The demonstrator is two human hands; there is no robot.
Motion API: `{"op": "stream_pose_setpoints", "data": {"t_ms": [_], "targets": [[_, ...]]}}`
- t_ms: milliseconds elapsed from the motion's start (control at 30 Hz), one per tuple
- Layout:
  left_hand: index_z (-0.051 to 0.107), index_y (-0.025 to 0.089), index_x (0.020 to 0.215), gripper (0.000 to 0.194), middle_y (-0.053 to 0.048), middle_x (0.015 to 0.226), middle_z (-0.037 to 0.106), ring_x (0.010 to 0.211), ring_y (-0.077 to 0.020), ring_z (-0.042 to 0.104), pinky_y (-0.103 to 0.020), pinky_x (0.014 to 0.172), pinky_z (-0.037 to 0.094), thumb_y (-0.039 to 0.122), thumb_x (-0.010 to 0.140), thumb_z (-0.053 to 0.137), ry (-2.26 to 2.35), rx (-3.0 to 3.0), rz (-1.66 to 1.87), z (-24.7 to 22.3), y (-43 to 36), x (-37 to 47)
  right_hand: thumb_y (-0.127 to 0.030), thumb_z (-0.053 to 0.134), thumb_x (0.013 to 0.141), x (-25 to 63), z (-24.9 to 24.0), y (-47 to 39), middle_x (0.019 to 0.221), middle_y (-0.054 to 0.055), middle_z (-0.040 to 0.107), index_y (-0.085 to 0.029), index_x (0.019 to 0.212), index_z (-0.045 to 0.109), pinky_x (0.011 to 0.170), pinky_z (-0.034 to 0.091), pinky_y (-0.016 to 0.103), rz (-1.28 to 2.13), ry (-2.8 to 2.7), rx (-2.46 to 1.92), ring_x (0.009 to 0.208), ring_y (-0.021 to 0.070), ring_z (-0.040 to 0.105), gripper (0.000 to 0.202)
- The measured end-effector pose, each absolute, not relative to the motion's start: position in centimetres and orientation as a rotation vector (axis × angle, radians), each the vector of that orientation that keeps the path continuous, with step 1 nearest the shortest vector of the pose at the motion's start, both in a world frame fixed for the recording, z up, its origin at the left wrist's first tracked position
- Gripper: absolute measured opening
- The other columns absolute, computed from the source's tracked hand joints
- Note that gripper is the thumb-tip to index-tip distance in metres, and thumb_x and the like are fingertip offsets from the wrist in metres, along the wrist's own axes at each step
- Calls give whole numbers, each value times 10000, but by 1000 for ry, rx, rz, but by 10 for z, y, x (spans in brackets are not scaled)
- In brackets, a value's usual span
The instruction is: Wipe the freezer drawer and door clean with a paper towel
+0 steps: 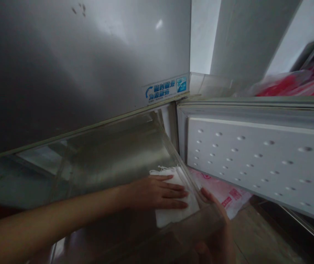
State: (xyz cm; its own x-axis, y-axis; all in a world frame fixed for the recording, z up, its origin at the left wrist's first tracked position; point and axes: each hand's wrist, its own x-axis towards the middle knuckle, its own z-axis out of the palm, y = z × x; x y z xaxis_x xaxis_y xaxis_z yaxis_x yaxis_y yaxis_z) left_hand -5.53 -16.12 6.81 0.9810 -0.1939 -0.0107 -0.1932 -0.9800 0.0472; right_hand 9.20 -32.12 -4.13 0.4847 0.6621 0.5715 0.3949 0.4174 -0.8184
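My left hand (159, 192) lies with fingers stretched out over a folded white cloth (170, 216), pressing it against the inside of a clear plastic freezer drawer (112, 157) near its right wall. A few loose threads stick out from the cloth's far edge. My right hand (217, 209) grips the drawer's near right corner from outside. Its fingertips curl over the rim, while the lower part of the hand shows dimly through the plastic.
A grey fridge door (90, 73) with a blue sticker (166, 89) rises above the drawer. To the right stands an open lower door (256, 157) with a dimpled inner panel. Beneath it a pink and white plastic bag (228, 194) lies on the tiled floor (253, 234). Red bags (297, 82) sit behind.
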Motion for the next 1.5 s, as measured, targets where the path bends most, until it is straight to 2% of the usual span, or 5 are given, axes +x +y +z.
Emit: {"op": "stream_pose_setpoints", "data": {"t_ms": [400, 700, 1000, 1233, 1500], "targets": [[543, 210, 1355, 422, -30, 1457, 504, 1354, -124, 457, -286, 1175, 301, 157, 1017, 296, 261, 3118, -18, 90, -33, -76, -647, 534, 834, 87, -42, -317, 1396, 157, 480, -192, 1423, 409, 967, 480, 501, 174, -1082, -1175, 1251, 338, 513, 754], [512, 174, 1378, 458, -27, 1481, 477, 1355, -221, 453, -416, 1148, 335, 109, 995, 270, 729, 3069, 241, 93, 11, -77, -656, 541, 834, 85, -38, -318, 1383, 164, 486, -198, 1422, 405, 954, 493, 503, 205, -1074, -1183, 1256, 335, 512, 757], [493, 149, 1381, 419, -103, 1458, 498, 1380, -174, 423, -327, 1172, 344, 117, 1001, 318, 203, 3207, 80, 74, -69, -67, -615, 566, 838, 87, -36, -320, 1376, 164, 495, -194, 1415, 413, 937, 505, 498, 239, -1076, -1192, 1247, 338, 519, 730], [515, 117, 1339, 383, -139, 1369, 587, 1283, -227, 547, -356, 1082, 461, 137, 1000, 338, -154, 3410, 150, 61, -165, -55, -596, 563, 848, 89, -36, -322, 1392, 155, 485, -207, 1437, 383, 961, 492, 492, 251, -1123, -1206, 1261, 333, 509, 728], [541, 146, 1330, 367, -121, 1352, 606, 1254, -200, 575, -335, 1100, 439, 165, 996, 392, -495, 3398, 241, 64, -160, -55, -618, 571, 836, 93, -40, -320, 1377, 152, 499, -200, 1425, 394, 939, 508, 481, 220, -1144, -1170, 1239, 331, 530, 744]]}}
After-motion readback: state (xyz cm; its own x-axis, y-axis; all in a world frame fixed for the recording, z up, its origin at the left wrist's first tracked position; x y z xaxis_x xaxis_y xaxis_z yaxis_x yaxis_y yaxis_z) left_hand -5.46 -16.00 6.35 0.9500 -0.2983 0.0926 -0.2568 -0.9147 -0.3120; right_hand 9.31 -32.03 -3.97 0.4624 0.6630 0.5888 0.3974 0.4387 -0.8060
